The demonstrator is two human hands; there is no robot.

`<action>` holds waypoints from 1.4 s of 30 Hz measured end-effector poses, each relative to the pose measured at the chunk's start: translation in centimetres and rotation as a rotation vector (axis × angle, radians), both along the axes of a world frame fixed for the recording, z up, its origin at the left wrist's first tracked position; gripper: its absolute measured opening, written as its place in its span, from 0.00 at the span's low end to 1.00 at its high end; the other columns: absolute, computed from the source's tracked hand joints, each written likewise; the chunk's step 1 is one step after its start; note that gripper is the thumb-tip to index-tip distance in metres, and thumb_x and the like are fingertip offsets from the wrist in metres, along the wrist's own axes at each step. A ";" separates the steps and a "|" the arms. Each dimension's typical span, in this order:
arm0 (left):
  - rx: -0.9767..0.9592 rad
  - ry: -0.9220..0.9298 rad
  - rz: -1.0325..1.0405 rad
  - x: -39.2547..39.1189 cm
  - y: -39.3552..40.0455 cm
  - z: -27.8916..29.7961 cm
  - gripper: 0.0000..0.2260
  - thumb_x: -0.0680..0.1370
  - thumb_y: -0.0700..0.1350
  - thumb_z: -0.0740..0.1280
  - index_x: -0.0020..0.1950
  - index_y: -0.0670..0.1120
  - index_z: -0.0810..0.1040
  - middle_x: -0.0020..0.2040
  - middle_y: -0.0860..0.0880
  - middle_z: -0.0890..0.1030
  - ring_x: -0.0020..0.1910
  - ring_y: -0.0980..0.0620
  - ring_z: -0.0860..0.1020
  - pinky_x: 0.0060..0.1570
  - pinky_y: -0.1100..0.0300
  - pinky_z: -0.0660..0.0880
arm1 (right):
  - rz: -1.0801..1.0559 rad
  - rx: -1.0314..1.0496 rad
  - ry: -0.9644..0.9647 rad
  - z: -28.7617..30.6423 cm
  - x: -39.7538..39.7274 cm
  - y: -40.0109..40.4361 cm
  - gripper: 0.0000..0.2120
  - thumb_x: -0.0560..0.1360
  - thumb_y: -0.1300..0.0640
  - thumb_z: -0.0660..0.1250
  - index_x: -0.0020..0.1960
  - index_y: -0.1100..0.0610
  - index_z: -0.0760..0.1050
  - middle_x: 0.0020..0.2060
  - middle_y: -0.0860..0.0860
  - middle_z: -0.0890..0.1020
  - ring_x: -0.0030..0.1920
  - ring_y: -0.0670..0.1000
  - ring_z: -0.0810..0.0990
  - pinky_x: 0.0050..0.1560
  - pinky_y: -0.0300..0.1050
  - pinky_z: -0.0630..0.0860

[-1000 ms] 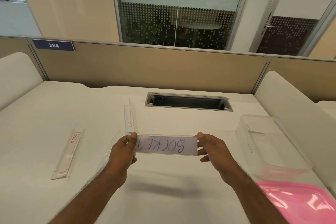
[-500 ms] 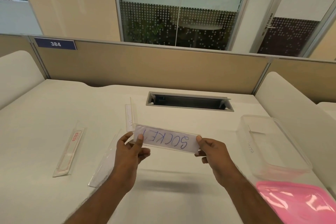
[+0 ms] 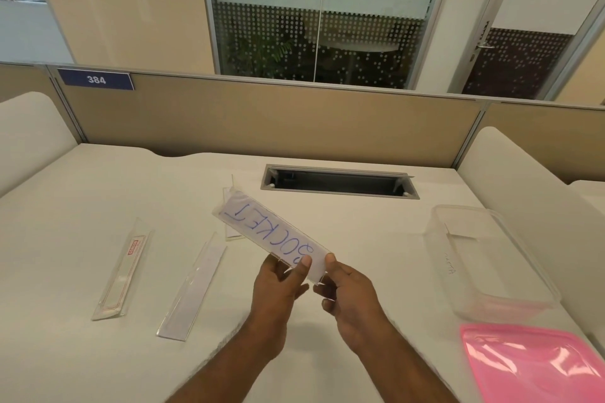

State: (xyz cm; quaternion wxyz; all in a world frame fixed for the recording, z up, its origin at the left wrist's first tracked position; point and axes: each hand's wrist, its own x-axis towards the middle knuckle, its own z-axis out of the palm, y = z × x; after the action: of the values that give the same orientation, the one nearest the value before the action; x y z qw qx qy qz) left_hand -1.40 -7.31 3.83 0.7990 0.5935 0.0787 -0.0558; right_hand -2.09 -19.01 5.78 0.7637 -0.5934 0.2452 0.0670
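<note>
Holders lie on the desk at far left, one red-bordered holder and one blank holder, both pointing away from the person. Over mid-desk the left hand pinches the near end of the SOCKET sign, held in the air with its long axis running up-left away from the hands, and the right hand pinches that same end just beside. By my judgement the left hand is nearer the laid-out row, the right hand nearer the clear tub.

Left hand and right hand, close together, thumbs on top, pinch the sign holder.
</note>
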 end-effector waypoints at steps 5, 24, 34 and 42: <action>-0.071 0.006 0.067 0.7 0.7 -0.1 0.33 0.62 0.56 0.77 0.65 0.53 0.74 0.55 0.51 0.85 0.54 0.47 0.83 0.56 0.50 0.80 | 0.158 0.015 -0.018 -0.1 -0.1 -0.3 0.15 0.79 0.45 0.62 0.55 0.52 0.82 0.43 0.51 0.86 0.42 0.52 0.82 0.40 0.46 0.74; 0.379 -0.004 -0.613 3.2 10.1 2.1 0.22 0.68 0.51 0.76 0.62 0.53 0.82 0.59 0.49 0.84 0.55 0.50 0.81 0.57 0.58 0.74 | 0.176 -0.472 -0.439 5.1 3.9 -4.9 0.07 0.76 0.54 0.68 0.53 0.48 0.80 0.42 0.44 0.85 0.40 0.48 0.84 0.35 0.37 0.79; 0.552 -0.014 -0.738 4.0 11.1 2.9 0.19 0.69 0.50 0.75 0.60 0.57 0.83 0.56 0.51 0.85 0.53 0.48 0.80 0.58 0.55 0.75 | 0.255 -0.615 -0.408 5.2 3.9 -5.6 0.07 0.77 0.53 0.66 0.53 0.45 0.79 0.40 0.45 0.84 0.33 0.51 0.81 0.31 0.35 0.77; 0.665 -0.016 -0.704 5.0 11.4 3.1 0.16 0.68 0.52 0.76 0.55 0.59 0.85 0.52 0.54 0.86 0.49 0.52 0.83 0.53 0.57 0.80 | 0.350 -0.503 -0.301 4.4 2.8 -6.6 0.09 0.78 0.55 0.64 0.46 0.50 0.84 0.39 0.49 0.86 0.34 0.53 0.83 0.37 0.39 0.80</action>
State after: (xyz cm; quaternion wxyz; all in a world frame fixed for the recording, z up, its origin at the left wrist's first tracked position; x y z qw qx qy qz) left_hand 3.57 4.10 6.97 0.4994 0.8077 -0.1195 -0.2899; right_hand 0.71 -25.59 10.19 0.5981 -0.7994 0.0331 0.0463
